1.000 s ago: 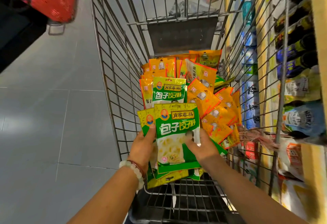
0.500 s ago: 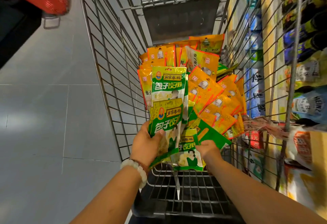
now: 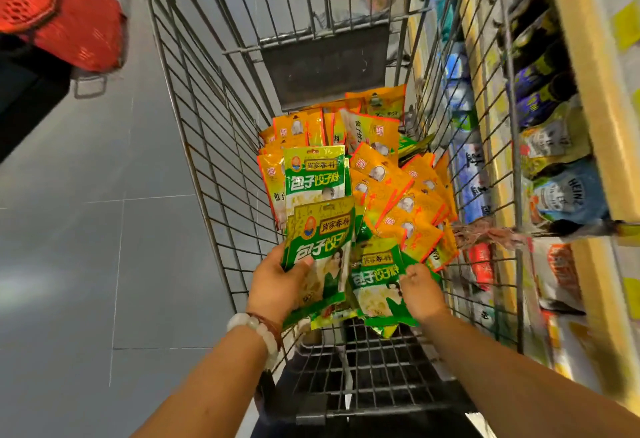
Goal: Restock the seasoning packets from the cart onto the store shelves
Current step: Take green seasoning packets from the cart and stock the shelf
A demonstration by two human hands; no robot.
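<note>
A wire shopping cart [image 3: 207, 174] holds a heap of seasoning packets. Green-and-yellow packets lie near me and orange ones [image 3: 391, 192] are piled behind and to the right. My left hand [image 3: 277, 285] grips a stack of green packets [image 3: 322, 250] by its lower left edge, thumb across the front. My right hand [image 3: 420, 290] has its fingers curled on another green packet [image 3: 377, 282] lying low in the cart. A third green packet [image 3: 313, 174] stands behind the stack.
Store shelves [image 3: 588, 98] run along the cart's right side, with dark bottles, a Heinz pouch [image 3: 571, 195] and other packets. A red basket [image 3: 65, 12] sits at the upper left above grey floor tiles [image 3: 86, 264].
My right hand let go of the stack and dropped to a separate green packet lower in the cart. My left hand now holds the stack alone, tilted left.
</note>
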